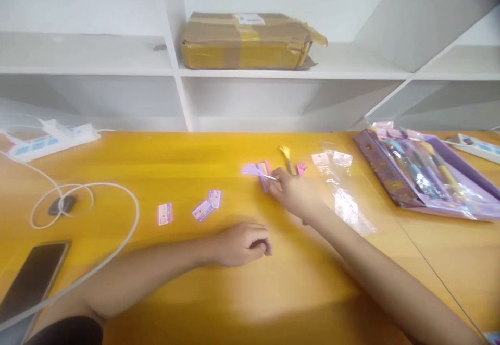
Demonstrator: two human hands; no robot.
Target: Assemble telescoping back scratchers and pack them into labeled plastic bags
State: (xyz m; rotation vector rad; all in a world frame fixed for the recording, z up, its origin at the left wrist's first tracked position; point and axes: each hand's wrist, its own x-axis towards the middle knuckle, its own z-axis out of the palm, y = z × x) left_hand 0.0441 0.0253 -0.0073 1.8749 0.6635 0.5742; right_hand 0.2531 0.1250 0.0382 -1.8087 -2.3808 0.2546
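Observation:
My right hand [291, 191] is closed round the thin silver rod of a small purple hand-shaped back scratcher [252, 169], whose head points left. Beneath and beside its rod lie purple, yellow and pink handle-like pieces [266, 169]. Just behind my right hand are a yellow hand-shaped scratcher [285, 152] and a pink hand-shaped one [301, 168], the latter partly hidden by the hand. My left hand [245, 243] rests nearer to me, fingers curled in, with nothing visible in them. To its left lie several small printed cards [202, 210].
Clear plastic bags [347, 209] lie right of my right hand. A purple box [380, 173] with packaged items stands at the far right. At left are a phone [33, 277], a looped white cable [135, 212] and a power strip [54, 139]. A cardboard box [246, 48] sits on the shelf.

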